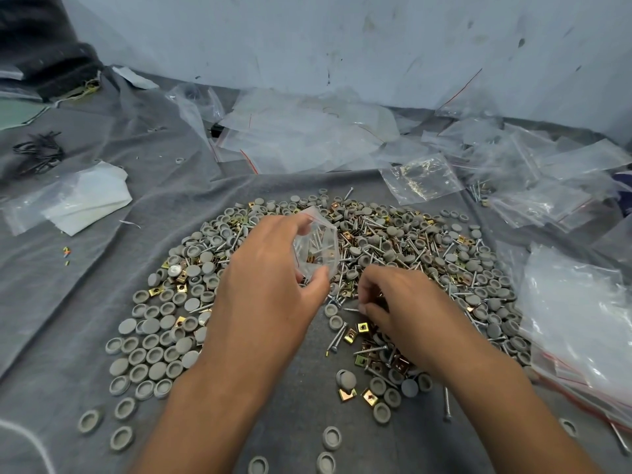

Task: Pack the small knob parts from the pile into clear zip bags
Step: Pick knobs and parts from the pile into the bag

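A wide pile (pixel 427 254) of grey round knob caps, silver screws and brass square clips lies on a grey cloth. My left hand (pixel 266 278) holds a small clear zip bag (pixel 316 248) above the pile's middle, its mouth held wide; screws and a brass clip lie inside it. My right hand (pixel 400 302) rests low on the pile just right of the bag, fingertips pinched on a screw (pixel 352 308). Grey caps (pixel 154 350) spread in loose rows at the left of the pile.
Several empty clear zip bags (pixel 301 131) lie heaped at the back by the wall (pixel 342 39). Filled bags (pixel 422 179) sit at the back right, and a stack of bags (pixel 578 319) lies at the right. White folded plastic (pixel 85 200) lies left.
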A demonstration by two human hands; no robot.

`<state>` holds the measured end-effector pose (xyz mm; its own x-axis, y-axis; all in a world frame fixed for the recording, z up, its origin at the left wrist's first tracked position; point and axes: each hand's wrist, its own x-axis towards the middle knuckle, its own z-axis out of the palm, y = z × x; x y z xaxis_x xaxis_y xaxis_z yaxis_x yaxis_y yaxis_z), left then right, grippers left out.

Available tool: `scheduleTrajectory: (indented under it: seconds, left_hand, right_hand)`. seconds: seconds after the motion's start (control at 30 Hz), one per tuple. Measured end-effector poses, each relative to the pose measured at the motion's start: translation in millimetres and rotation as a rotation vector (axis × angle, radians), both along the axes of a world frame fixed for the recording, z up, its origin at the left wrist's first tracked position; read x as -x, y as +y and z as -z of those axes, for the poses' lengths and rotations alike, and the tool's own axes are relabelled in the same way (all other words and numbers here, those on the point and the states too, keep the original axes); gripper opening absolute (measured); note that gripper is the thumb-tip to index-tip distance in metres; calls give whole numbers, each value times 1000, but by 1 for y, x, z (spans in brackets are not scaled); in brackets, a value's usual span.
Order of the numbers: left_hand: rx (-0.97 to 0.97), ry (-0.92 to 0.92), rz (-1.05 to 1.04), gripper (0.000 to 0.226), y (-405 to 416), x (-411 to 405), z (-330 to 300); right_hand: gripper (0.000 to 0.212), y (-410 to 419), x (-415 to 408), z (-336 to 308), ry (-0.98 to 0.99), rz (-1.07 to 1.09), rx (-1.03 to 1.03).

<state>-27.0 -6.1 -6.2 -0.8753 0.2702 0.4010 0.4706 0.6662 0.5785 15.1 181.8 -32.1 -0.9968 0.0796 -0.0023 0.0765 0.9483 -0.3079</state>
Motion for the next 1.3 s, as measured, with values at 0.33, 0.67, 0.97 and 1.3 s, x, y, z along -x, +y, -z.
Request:
scheduleTrajectory:
  seconds: [0.33, 0.67, 0.97, 1.3]
  left_hand:
    - [-13, 5, 3, 47, 0, 1, 1]
    - [8, -2, -6, 46, -1, 1, 0]
    - [-1, -6, -4, 47, 0, 1, 0]
    - [7, -5, -7, 46, 0, 0, -1]
  right_hand:
    - [20, -9, 11, 13, 149, 10, -141]
    - [26, -9, 13, 17, 183, 7, -190]
    - [11, -11, 15, 15, 190, -39, -203]
    - [21, -13, 18, 13, 185, -67, -211]
